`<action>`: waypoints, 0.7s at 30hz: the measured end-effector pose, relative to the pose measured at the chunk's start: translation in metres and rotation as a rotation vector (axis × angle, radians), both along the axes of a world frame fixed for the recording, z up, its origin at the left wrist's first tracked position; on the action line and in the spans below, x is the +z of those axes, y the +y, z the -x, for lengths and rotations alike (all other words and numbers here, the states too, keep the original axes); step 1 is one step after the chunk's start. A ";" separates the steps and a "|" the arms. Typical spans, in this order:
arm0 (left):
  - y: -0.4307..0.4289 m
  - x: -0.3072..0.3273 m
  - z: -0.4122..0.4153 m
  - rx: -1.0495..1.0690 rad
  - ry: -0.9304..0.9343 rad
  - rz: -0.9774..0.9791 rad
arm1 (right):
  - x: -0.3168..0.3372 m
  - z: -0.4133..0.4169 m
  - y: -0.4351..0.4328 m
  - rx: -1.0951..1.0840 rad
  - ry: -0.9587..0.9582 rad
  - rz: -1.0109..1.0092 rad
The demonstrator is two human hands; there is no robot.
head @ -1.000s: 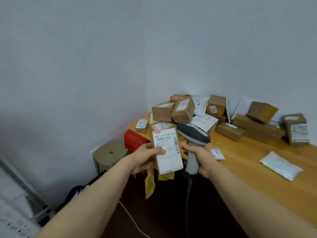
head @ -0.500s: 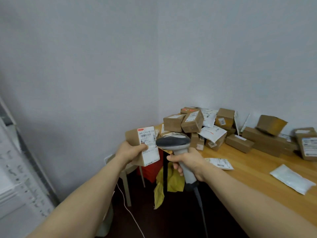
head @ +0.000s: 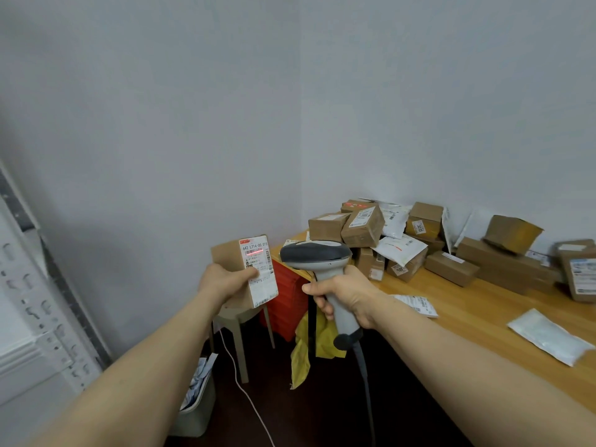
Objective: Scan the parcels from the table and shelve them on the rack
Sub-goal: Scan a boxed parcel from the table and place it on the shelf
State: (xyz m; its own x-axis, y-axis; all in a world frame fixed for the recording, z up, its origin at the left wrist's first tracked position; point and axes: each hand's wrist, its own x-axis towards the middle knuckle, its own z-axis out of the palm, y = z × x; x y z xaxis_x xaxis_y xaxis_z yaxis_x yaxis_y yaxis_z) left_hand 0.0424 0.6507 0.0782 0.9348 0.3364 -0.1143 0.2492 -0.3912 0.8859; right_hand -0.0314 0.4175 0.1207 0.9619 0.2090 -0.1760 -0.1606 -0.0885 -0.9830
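Observation:
My left hand (head: 225, 282) grips a small brown cardboard parcel (head: 254, 269) with a white shipping label facing right. A red scan line lies across the label's barcode. My right hand (head: 345, 295) holds a grey handheld barcode scanner (head: 317, 256) by its handle, its head pointing left at the label. Several more cardboard parcels (head: 361, 227) and white mailer bags are piled on the wooden table (head: 467, 304) at the right, against the wall. A pale metal rack (head: 29, 304) shows at the left edge.
A beige stool (head: 238, 321) and a red crate (head: 285, 301) stand by the table's left end. A yellow bag (head: 303, 350) hangs off the table edge. A white bin (head: 196, 404) and a thin cable lie on the dark floor. A white padded pouch (head: 548, 337) lies on the table.
My view has swung left and up, bringing the rack into sight. The parcel has moved left and turned its label toward the scanner, and a red scan line now lies on the barcode.

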 end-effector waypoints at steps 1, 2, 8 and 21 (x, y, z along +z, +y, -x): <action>0.000 0.000 0.001 0.005 0.000 -0.007 | 0.001 0.000 0.000 0.004 -0.003 0.000; 0.001 0.001 0.001 0.011 0.001 -0.013 | 0.001 0.000 0.001 0.008 -0.005 0.000; 0.005 0.002 0.002 0.031 0.011 -0.019 | 0.002 -0.003 0.001 0.004 0.011 -0.018; 0.014 0.003 0.008 0.093 -0.011 -0.033 | 0.003 -0.011 0.006 0.072 0.036 -0.036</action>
State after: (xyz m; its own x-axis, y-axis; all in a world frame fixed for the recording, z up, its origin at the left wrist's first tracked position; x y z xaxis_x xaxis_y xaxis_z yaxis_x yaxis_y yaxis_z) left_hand 0.0344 0.6650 0.0808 0.9004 0.4253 -0.0920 0.2763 -0.3956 0.8759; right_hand -0.0208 0.4237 0.1237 0.9374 0.2842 -0.2011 -0.1902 -0.0659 -0.9795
